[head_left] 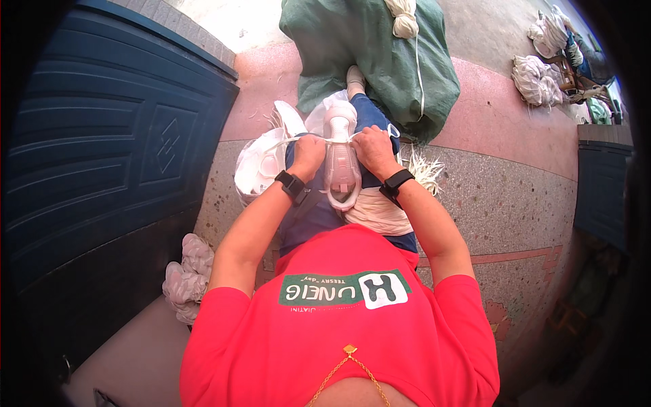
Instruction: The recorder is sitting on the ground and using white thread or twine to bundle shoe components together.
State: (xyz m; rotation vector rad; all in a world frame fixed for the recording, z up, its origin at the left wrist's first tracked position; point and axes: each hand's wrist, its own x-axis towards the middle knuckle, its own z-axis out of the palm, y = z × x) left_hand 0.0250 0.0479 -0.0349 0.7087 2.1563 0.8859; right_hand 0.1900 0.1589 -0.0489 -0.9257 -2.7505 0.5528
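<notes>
A pale pink and white shoe lies lengthwise over my lap, its heel opening toward me. Across its front part runs a white shoelace, stretched taut from side to side. My left hand is closed on the lace at the left of the shoe. On the other side my right hand is closed on it too, with a loop of lace showing beyond the knuckles. A cream bundle of laces rests on my right thigh, partly under the shoe.
A large green sack stands ahead, with a cream bundle on it. White shoe pieces are at my left, loose laces at my right. Shoes lie by the blue door. More bundles are far right.
</notes>
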